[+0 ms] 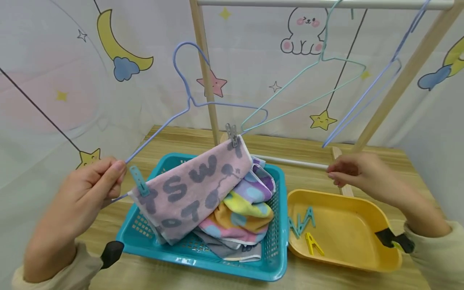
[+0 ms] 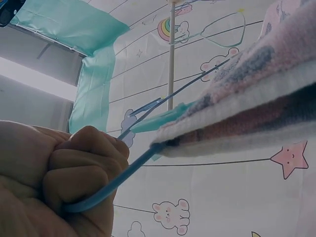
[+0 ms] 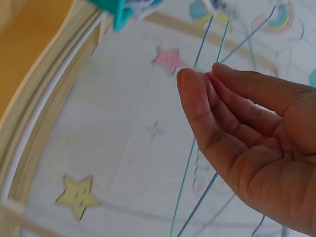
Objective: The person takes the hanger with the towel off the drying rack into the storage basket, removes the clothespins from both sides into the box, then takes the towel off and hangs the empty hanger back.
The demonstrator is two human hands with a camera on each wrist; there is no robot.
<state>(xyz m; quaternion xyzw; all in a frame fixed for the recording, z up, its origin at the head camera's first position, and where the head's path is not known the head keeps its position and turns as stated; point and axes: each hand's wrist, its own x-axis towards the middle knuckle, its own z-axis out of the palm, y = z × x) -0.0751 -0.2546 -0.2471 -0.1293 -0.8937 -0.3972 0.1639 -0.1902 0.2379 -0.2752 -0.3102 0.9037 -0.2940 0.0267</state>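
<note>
My left hand point(image 1: 83, 193) grips one end of a blue wire hanger point(image 1: 156, 131), its hook pointing up. Over the hanger's lower bar hangs a folded pink towel point(image 1: 195, 187) with grey letters. A teal clothespin point(image 1: 139, 181) clips the towel's left corner, and a grey clothespin point(image 1: 232, 136) sits on its upper right corner. In the left wrist view, curled fingers point(image 2: 84, 168) wrap the hanger close to the towel's edge. Above the yellow tray's back edge is my right hand point(image 1: 362, 175), fingers loosely bent and nothing between thumb and fingertips.
Beneath the towel stands a teal basket point(image 1: 203, 264) with a colourful towel point(image 1: 246, 201) and grey cloth. The yellow tray point(image 1: 344, 229) on the right holds teal clothespins point(image 1: 302, 221) and a yellow clothespin point(image 1: 313, 243). A green hanger point(image 1: 286, 88) and another blue hanger point(image 1: 362, 102) hang from the rack's bar point(image 1: 275, 3).
</note>
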